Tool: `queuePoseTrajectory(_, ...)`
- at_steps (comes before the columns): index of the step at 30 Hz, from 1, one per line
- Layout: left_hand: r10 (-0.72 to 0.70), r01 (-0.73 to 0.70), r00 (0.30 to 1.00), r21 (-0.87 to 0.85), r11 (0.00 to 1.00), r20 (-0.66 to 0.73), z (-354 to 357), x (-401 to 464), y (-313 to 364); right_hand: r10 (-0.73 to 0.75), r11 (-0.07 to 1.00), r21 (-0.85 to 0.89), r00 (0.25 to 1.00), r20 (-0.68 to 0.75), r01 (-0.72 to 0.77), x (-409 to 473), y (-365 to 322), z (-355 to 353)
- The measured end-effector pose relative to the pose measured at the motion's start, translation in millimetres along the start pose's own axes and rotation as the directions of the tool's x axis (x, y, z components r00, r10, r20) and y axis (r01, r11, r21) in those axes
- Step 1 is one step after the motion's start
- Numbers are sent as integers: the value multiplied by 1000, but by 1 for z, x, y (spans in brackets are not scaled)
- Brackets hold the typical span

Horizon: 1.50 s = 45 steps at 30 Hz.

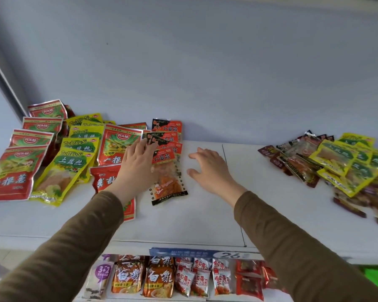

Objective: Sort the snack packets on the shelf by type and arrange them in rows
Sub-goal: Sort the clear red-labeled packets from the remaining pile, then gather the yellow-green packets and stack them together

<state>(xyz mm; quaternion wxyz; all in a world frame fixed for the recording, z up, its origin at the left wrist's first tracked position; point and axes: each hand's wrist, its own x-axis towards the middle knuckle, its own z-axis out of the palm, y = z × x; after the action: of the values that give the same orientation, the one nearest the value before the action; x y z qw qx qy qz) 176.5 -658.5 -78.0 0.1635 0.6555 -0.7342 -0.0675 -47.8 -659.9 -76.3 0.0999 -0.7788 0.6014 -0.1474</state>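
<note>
The row of orange-and-black gluten-strip packets [167, 153] runs from the shelf's back wall toward its front edge, near the middle of the shelf [205, 219], each one overlapping the next. Just to its left lie the red packets [118, 147], then a yellow row [74, 153] and another red row [24, 160] at the shelf's left end. The unsorted heap [340, 166] sits well apart at the right end.

Your risk is in the overlap: these slick packets ride on one another, so a sideways push from your left hand [138, 166] could fan the row out or slide its front packet toward the front edge (the red packet under your wrist looks equally easy to drag askew). Reaching right in a hurry could also topple the loose heap.

Your left hand lies flat across the upper packets of the row, fingers straight, pressing rather than gripping. Your right hand [207, 168] hovers just right of the row over bare shelf, fingers spread and lightly bent, its grip open and empty. Both sleeved forearms reach in from the front edge.
</note>
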Motion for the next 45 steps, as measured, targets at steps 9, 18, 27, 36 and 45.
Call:
queuePoseTrajectory(9, 162, -162, 987, -10, 987, -7, 16, -4, 86, -40, 993, -115, 998, -47, 34, -48, 77, -49)
queuePoseTrajectory(18, 149, -144, 988, -130, 981, 36, 74, -4, 246, -58, 982, -180, 998, -36, 50, -109, 224, -103)
queuePoseTrajectory(27, 158, -130, 978, -197, 972, 134, 112, -2, 335, -22, 995, -101, 999, -47, 17, -131, 306, -137)
queuePoseTrajectory(36, 253, -201, 959, -317, 927, 130, 141, 28, 396, 194, 976, -68, 970, -145, -205, -142, 375, -170)
queuePoseTrajectory(45, 340, -289, 921, -251, 924, 190, 171, 66, 470, 583, 701, 575, 803, -121, -422, -140, 444, -185)
